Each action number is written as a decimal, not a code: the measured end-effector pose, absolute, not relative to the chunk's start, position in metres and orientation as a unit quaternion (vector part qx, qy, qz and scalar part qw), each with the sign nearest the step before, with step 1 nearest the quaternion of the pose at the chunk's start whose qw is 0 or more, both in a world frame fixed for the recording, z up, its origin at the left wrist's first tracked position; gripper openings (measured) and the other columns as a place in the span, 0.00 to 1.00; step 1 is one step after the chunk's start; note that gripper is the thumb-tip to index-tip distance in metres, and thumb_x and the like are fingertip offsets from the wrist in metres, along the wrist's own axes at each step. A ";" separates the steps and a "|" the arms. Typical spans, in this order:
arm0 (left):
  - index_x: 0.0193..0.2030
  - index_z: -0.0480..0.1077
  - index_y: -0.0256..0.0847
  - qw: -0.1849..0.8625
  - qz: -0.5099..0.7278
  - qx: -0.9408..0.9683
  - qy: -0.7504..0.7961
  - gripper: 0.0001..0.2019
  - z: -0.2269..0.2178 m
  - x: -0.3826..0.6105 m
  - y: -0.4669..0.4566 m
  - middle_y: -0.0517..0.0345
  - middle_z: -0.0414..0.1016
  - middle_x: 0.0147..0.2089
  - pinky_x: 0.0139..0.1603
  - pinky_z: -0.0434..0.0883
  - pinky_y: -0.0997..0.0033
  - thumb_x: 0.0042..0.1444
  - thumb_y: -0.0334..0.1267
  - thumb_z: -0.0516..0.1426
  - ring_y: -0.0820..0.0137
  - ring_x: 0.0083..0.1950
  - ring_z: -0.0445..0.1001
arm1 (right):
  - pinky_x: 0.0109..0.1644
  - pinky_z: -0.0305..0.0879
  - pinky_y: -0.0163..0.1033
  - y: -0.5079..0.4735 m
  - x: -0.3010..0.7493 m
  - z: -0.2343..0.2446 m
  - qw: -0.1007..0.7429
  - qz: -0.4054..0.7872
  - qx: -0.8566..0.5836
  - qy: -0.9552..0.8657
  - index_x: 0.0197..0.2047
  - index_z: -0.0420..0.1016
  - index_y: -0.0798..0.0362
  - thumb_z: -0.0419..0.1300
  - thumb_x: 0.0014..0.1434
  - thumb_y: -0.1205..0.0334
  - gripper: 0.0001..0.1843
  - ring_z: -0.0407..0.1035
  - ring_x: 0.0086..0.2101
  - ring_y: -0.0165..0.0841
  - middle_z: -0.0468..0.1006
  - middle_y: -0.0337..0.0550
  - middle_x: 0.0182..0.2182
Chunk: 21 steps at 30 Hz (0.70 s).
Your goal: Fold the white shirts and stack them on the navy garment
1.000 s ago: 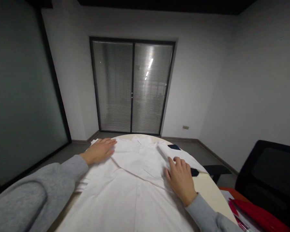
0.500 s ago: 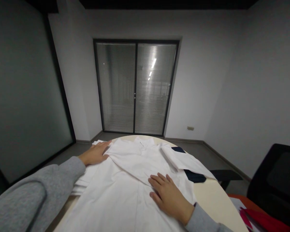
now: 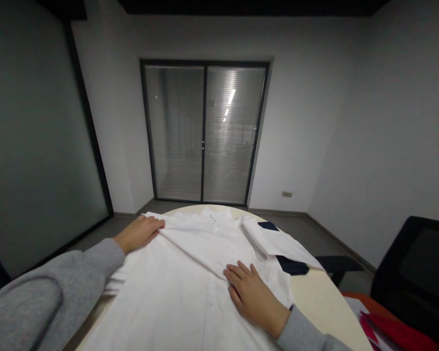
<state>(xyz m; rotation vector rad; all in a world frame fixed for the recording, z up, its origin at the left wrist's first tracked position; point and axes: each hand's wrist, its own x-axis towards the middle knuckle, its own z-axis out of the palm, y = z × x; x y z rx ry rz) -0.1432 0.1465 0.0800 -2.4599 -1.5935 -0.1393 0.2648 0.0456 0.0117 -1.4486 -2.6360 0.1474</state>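
A white shirt [image 3: 168, 287] is spread over the round table, its collar toward the far edge. One sleeve is folded across the front, and the other sleeve [image 3: 278, 239] reaches out to the right. My left hand [image 3: 141, 231] is closed at the left shoulder, fingers curled over the fabric; its thumb is mostly hidden. Lying flat on the shirt's middle, at the lower end of the folded sleeve, my right hand [image 3: 254, 295] has its fingers slightly spread. Dark blue cloth [image 3: 292, 265] shows beneath the right sleeve.
The pale round table [image 3: 324, 304] shows at its right rim. More white folded cloth [image 3: 115, 282] lies under my left forearm. To the right stand a black chair [image 3: 413, 278] and an orange seat with red cloth [image 3: 398, 326]. A glazed double door [image 3: 204, 131] is beyond the table.
My left hand has shifted slightly left and its fingers have closed on the shirt's folded edge, which looks straighter. The right hand stays almost in place.
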 end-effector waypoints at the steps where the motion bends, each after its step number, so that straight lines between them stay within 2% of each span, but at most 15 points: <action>1: 0.50 0.75 0.47 0.098 -0.041 -0.844 -0.525 0.15 0.080 -0.146 0.146 0.50 0.80 0.48 0.56 0.68 0.56 0.67 0.37 0.48 0.57 0.51 0.77 | 0.70 0.53 0.70 0.046 0.265 0.012 0.065 0.050 -0.480 -0.873 0.69 0.68 0.48 0.49 0.69 0.63 0.27 0.58 0.69 0.53 0.69 0.49 0.69; 4: 0.48 0.77 0.49 0.094 -0.025 -0.854 -0.511 0.15 0.081 -0.151 0.143 0.50 0.79 0.47 0.57 0.67 0.54 0.65 0.37 0.50 0.56 0.54 0.75 | 0.70 0.55 0.69 0.047 0.267 0.011 0.067 0.051 -0.484 -0.871 0.67 0.71 0.47 0.50 0.67 0.65 0.26 0.60 0.68 0.52 0.70 0.49 0.68; 7: 0.47 0.79 0.50 0.080 -0.012 -0.849 -0.522 0.14 0.084 -0.151 0.146 0.51 0.79 0.48 0.57 0.67 0.53 0.64 0.43 0.52 0.55 0.55 0.75 | 0.69 0.55 0.68 0.048 0.267 0.009 0.075 0.050 -0.484 -0.871 0.64 0.72 0.47 0.50 0.66 0.67 0.26 0.60 0.68 0.51 0.72 0.48 0.66; 9: 0.48 0.79 0.51 0.047 -0.012 -0.822 -0.567 0.18 0.087 -0.146 0.154 0.50 0.79 0.53 0.57 0.68 0.53 0.67 0.51 0.49 0.54 0.58 0.74 | 0.69 0.55 0.67 0.047 0.265 0.008 0.080 0.050 -0.486 -0.869 0.63 0.72 0.48 0.50 0.66 0.67 0.24 0.61 0.67 0.51 0.73 0.48 0.65; 12: 0.56 0.75 0.48 0.016 -0.016 -0.756 -0.655 0.27 0.089 -0.132 0.178 0.44 0.77 0.61 0.57 0.69 0.51 0.70 0.58 0.43 0.51 0.62 0.74 | 0.69 0.56 0.65 0.045 0.262 0.009 0.087 0.041 -0.495 -0.864 0.60 0.73 0.50 0.50 0.66 0.66 0.22 0.63 0.65 0.50 0.76 0.51 0.61; 14: 0.61 0.71 0.43 0.012 -0.016 -0.721 -0.692 0.28 0.085 -0.120 0.197 0.37 0.77 0.61 0.55 0.71 0.51 0.70 0.58 0.43 0.49 0.60 0.77 | 0.68 0.56 0.65 0.044 0.261 0.010 0.092 0.040 -0.493 -0.864 0.59 0.73 0.51 0.50 0.67 0.65 0.21 0.64 0.64 0.50 0.76 0.51 0.59; 17: 0.63 0.68 0.35 0.007 -0.017 -0.690 -0.724 0.28 0.073 -0.102 0.221 0.28 0.78 0.58 0.51 0.73 0.51 0.71 0.53 0.43 0.47 0.56 0.80 | 0.69 0.55 0.64 0.043 0.262 0.011 0.096 0.050 -0.487 -0.867 0.60 0.73 0.50 0.51 0.67 0.64 0.21 0.64 0.63 0.49 0.76 0.49 0.59; 21: 0.60 0.69 0.33 0.023 -0.020 -0.683 -0.730 0.23 0.059 -0.095 0.230 0.28 0.79 0.55 0.47 0.74 0.53 0.70 0.46 0.45 0.47 0.54 0.81 | 0.68 0.57 0.61 0.045 0.265 0.013 0.102 0.055 -0.496 -0.861 0.58 0.74 0.49 0.52 0.66 0.63 0.19 0.65 0.62 0.48 0.77 0.48 0.57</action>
